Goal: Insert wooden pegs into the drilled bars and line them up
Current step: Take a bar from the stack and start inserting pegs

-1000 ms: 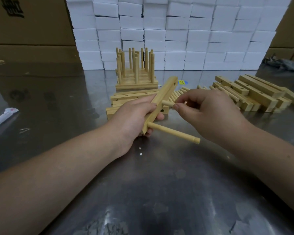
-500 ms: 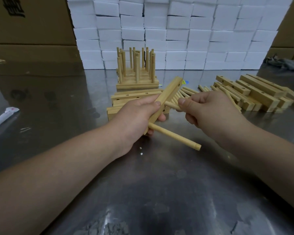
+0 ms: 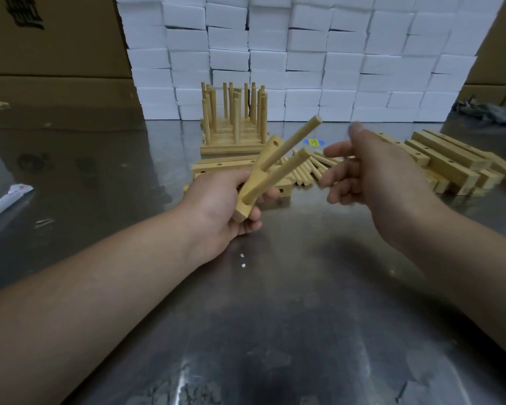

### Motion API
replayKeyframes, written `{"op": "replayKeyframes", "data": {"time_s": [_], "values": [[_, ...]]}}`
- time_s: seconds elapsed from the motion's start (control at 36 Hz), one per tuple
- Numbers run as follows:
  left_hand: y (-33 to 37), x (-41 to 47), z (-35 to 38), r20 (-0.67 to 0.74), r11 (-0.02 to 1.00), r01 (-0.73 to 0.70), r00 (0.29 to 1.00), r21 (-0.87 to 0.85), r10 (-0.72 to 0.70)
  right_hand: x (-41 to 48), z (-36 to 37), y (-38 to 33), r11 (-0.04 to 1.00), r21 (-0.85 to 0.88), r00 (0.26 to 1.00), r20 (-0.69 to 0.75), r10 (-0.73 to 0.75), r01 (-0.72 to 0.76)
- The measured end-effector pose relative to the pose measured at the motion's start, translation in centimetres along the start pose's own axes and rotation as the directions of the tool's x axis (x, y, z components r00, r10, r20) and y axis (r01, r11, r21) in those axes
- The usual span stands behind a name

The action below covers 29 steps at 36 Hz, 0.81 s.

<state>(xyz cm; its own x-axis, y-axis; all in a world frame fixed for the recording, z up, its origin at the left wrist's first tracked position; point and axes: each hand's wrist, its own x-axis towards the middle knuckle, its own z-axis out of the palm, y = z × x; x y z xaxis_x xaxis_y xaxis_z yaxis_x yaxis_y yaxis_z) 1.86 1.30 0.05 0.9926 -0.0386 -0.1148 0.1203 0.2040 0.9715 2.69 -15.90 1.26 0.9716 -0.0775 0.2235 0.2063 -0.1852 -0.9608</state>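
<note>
My left hand point(image 3: 225, 209) grips the drilled bar point(image 3: 254, 182) above the table's point(image 3: 275, 302) middle, two pegs point(image 3: 293, 143) seated, top hole bare; my right hand point(image 3: 371, 176) hangs beside it, fingers apart, empty; next, I judge, it must pinch a loose peg point(image 3: 306, 172) lying toward the far edge.

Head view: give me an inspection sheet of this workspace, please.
Surface: metal table, scuffed, reflective.
Job's things: drilled bar with two pegs in, one end hole empty; loose pegs, spare bars, pegged stack behind.
Clutter: white object at left; small white chips.
Hands: left hand grips the bar; right hand open, fingers empty, blurred.
Cables: nothing seen.
Surroundings: stacked white boxes, cardboard cartons.
</note>
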Motion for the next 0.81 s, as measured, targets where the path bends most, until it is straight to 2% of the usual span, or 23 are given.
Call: {"op": "replayKeyframes", "data": {"time_s": [0.06, 0.11, 0.19, 0.25, 0.33, 0.47, 0.64, 0.69, 0.75, 0.81], "values": [[0.0, 0.0, 0.0, -0.007, 1.000, 0.010, 1.000, 0.004, -0.010, 0.6, -0.6, 1.0, 0.931, -0.354, 0.988, -0.088, -0.124, 0.085], [0.0, -0.1, 0.1, -0.013, 1.000, 0.014, 1.000, 0.011, -0.014, 1.5, -1.2, 1.8, 0.749, -0.654, 0.978, -0.068, -0.197, 0.105], [0.0, -0.1, 0.1, -0.009, 1.000, 0.018, 1.000, 0.019, -0.017, 3.0, -1.9, 2.7, 0.487, -0.869, 0.995, 0.057, -0.078, 0.088], [0.1, -0.1, 0.2, -0.010, 1.000, 0.021, 1.000, 0.021, -0.021, 3.4, -1.8, 3.1, 0.373, -0.924, 0.992, 0.112, 0.049, 0.086], [0.2, -0.2, 0.2, -0.009, 1.000, 0.019, 1.000, 0.021, -0.019, 3.1, -1.5, 3.4, 0.360, -0.931, 0.983, 0.114, 0.142, 0.056], [0.1, -0.2, 0.2, -0.003, 0.999, 0.011, 1.000, 0.031, -0.011, 3.1, -1.9, 3.1, 0.405, -0.914, 1.000, -0.025, -0.003, -0.021], [0.0, -0.1, 0.3, -0.017, 0.999, 0.006, 1.000, 0.034, -0.005, 3.5, -1.9, 3.1, 0.259, -0.964, 0.998, -0.063, -0.018, -0.056], [0.0, -0.1, 0.3, -0.025, 1.000, 0.013, 1.000, 0.024, -0.012, 3.7, -2.0, 2.8, 0.245, -0.965, 0.995, -0.102, -0.024, -0.093], [0.0, 0.0, 0.2, -0.020, 1.000, 0.015, 1.000, 0.009, -0.015, 3.5, -2.2, 2.3, 0.289, -0.952, 0.984, -0.135, -0.115, -0.097], [0.0, 0.0, 0.2, -0.001, 1.000, 0.011, 1.000, -0.006, -0.011, 3.1, -2.2, 1.9, 0.413, -0.910, 0.960, -0.130, -0.248, -0.017]]}}
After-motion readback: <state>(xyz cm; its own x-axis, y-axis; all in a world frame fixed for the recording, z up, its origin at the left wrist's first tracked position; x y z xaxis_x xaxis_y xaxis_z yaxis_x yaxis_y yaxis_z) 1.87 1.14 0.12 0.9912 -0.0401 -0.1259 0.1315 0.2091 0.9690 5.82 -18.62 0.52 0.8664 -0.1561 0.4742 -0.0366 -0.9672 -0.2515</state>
